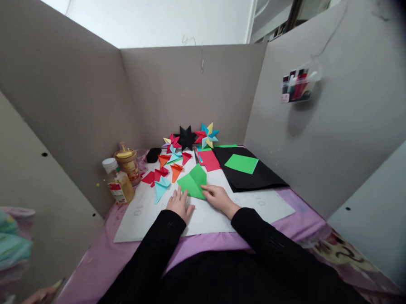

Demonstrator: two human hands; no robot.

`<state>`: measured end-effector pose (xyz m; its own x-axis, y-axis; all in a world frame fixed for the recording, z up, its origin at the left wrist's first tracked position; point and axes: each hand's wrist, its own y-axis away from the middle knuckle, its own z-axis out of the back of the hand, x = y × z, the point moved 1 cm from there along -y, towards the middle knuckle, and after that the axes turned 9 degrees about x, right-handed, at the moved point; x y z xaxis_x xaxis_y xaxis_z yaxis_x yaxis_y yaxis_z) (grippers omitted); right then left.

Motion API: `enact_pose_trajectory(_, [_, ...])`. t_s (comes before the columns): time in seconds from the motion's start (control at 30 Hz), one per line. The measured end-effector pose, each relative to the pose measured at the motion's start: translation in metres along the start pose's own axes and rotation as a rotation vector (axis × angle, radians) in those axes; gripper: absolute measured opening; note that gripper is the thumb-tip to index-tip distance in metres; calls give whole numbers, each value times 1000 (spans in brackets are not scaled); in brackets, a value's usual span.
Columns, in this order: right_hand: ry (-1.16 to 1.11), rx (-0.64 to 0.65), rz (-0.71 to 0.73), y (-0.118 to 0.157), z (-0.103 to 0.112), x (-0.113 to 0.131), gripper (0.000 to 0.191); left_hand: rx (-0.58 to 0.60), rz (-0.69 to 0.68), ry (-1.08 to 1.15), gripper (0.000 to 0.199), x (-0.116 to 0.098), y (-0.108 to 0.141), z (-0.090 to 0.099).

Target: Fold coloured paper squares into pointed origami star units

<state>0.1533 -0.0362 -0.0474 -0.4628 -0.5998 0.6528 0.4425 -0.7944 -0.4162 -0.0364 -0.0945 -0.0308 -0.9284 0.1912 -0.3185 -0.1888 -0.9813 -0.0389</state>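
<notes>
Left hand (179, 205), fingers spread, touches creased green paper (193, 182) on a white mat (142, 227) as right hand (219, 199) pinches its edge; folded pieces (161, 187) lie nearby, paper stars (186, 138) appear finished behind; a green sheet (241, 163) lies unfolded.

The print on the lidded plastic tub (296, 84) on the right wall was blurred. The other person's hand (34, 302) ran off the lower left, and the faint numerals' paper (139, 228) lay partly hidden beneath the black sheets (238, 184).
</notes>
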Motion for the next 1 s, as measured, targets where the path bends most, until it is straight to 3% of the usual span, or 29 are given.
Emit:
enact_pose_trajectory(0.07, [-68,-115,-69,-1,0,-6,38,-137,-55,253,72,-3,-2,-2])
enact_pose_trajectory(0.13, [-138,-191,-113,-4,1,-11,44,-198,-21,711,89,-9,-9,-6])
enact_pose_trajectory(0.2, [-203,-233,-130,-6,1,-13,52,-174,102,1247,105,-19,-21,-11])
enact_pose_trajectory(0.27, [-295,-268,-137,-7,1,-11,64,-135,145,1465,105,-31,-34,-17])
enact_pose_trajectory(0.37, [-380,-309,-149,-5,0,-4,74,-80,97,1596,71,-44,-47,-24])
enact_pose_trajectory(0.47, [-184,-266,-63,-3,-1,6,55,-26,82,1704,30,-45,-50,-27])
enact_pose_trajectory(0.53, [-59,-205,29,-1,-3,13,44,-14,78,1767,18,-43,-48,-26])
enact_pose_trajectory(0.67, [137,-47,148,0,-7,23,46,-5,41,1851,14,-41,-43,-21])
enact_pose_trajectory(0.8, [268,65,160,2,-8,28,53,3,-2,1869,19,-40,-41,-20])
enact_pose_trajectory(0.9, [141,69,177,3,-6,29,47,-37,-3,1872,22,-37,-42,-21])
enact_pose_trajectory(1.0, [-128,-47,58,3,-3,25,36,-75,-8,1856,25,-35,-44,-23])
